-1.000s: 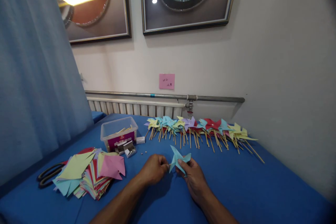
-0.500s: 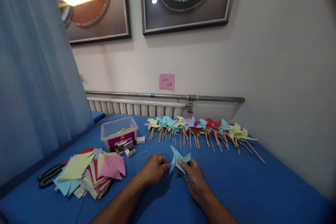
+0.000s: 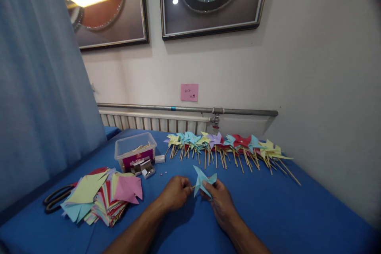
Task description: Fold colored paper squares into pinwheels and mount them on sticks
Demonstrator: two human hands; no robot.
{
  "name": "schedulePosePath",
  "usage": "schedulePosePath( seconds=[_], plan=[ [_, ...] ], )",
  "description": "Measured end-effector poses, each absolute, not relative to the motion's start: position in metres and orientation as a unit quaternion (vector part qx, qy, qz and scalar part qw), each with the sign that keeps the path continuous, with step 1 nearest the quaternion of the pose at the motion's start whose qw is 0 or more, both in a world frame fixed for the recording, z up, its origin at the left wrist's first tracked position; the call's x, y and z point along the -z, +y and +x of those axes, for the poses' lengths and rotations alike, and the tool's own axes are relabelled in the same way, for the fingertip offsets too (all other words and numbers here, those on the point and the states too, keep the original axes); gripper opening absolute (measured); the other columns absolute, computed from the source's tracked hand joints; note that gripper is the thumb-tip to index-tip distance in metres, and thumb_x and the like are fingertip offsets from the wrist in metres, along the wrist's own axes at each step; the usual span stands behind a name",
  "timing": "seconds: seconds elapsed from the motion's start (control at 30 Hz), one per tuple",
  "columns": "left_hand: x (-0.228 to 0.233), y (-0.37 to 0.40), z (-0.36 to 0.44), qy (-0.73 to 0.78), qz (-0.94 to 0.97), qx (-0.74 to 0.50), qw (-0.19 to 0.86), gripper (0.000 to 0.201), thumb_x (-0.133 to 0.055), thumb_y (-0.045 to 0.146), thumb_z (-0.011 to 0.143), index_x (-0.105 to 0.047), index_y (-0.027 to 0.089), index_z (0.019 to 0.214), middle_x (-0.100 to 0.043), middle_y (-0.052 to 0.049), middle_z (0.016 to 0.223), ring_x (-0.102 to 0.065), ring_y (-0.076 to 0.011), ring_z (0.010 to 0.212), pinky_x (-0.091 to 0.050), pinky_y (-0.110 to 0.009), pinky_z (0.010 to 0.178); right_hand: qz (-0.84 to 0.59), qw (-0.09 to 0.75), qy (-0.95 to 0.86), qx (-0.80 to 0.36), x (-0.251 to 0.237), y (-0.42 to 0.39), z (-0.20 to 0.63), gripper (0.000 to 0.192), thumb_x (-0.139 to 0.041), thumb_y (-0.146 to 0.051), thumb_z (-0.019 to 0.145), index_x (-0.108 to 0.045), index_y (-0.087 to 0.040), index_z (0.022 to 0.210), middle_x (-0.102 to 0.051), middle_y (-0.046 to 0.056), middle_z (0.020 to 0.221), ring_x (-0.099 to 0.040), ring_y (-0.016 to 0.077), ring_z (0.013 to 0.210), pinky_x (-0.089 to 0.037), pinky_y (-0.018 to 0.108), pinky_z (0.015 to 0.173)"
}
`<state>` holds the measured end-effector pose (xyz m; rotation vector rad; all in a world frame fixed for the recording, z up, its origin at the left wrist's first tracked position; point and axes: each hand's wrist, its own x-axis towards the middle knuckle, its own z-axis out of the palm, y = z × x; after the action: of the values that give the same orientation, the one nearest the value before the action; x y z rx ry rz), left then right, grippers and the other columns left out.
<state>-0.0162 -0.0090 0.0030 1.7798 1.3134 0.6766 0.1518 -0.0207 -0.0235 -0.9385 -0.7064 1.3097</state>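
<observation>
A: Hands status?

B: Both low centre of frame, over the blue table (image 3: 268, 210). Right hand (image 3: 218, 200) curled, fingertips pinched on a light-blue paper pinwheel (image 3: 203, 180). Pinwheel sits just above that hand, folded points sticking up and right, clear of the cloth.

A: Left one?

B: Left hand (image 3: 175, 192) closed into a loose fist, thumb and forefinger pinching something thin at the pinwheel's left edge. Looks like a stick end, too small to confirm. The two hands are nearly touching, pinwheel between them.

A: Containers?

B: One clear plastic tub (image 3: 135, 151), left of centre, behind the left hand. Open top, magenta label on the front wall. Wooden sticks (image 3: 139, 147) lie inside, tilted against the far side. Small white boxes (image 3: 145, 168) sit open just in front of the tub, contents not readable. Another small white block is right of the tub.

A: Rest of the table?

B: Stack of cut coloured paper squares (image 3: 101, 194) at lower left, pink and yellow-green sheets on top. Black-handled scissors (image 3: 55, 198) just left of the stack, partly under it. Row of finished pinwheels on sticks (image 3: 226, 147) across the middle, along the far table edge, right of the tub, well apart from the hands.
</observation>
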Motion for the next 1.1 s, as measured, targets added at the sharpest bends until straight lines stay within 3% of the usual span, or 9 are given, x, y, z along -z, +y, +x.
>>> schedulePosePath(
  seconds=[0.4,1.1],
  plan=[
    [-0.009,-0.018,-0.009,0.528,0.73,-0.277,0.334,0.015,-0.051,0.022,0.078,-0.062,0.016,0.07,-0.055,0.002,0.06,-0.047,-0.0123,0.06,-0.03,-0.024,0.057,-0.416,0.645,-0.325,-0.553,0.023,-0.019,0.153,0.037,-0.091,-0.039,0.051,-0.065,-0.021,0.069,-0.065,-0.003,0.066,-0.06,0.0164,0.062,-0.051,0.03,0.065],
    [0.0,-0.016,-0.007,0.512,0.719,-0.288,0.372,0.013,-0.049,0.02,0.077,-0.058,0.017,0.068,-0.054,0.003,0.06,-0.047,-0.0118,0.059,-0.029,-0.024,0.055,-0.404,0.646,-0.306,-0.571,0.018,-0.023,0.155,0.033,-0.09,-0.032,0.054,-0.068,-0.021,0.076,-0.068,-0.003,0.07,-0.059,0.0154,0.063,-0.048,0.029,0.063]
  ],
)
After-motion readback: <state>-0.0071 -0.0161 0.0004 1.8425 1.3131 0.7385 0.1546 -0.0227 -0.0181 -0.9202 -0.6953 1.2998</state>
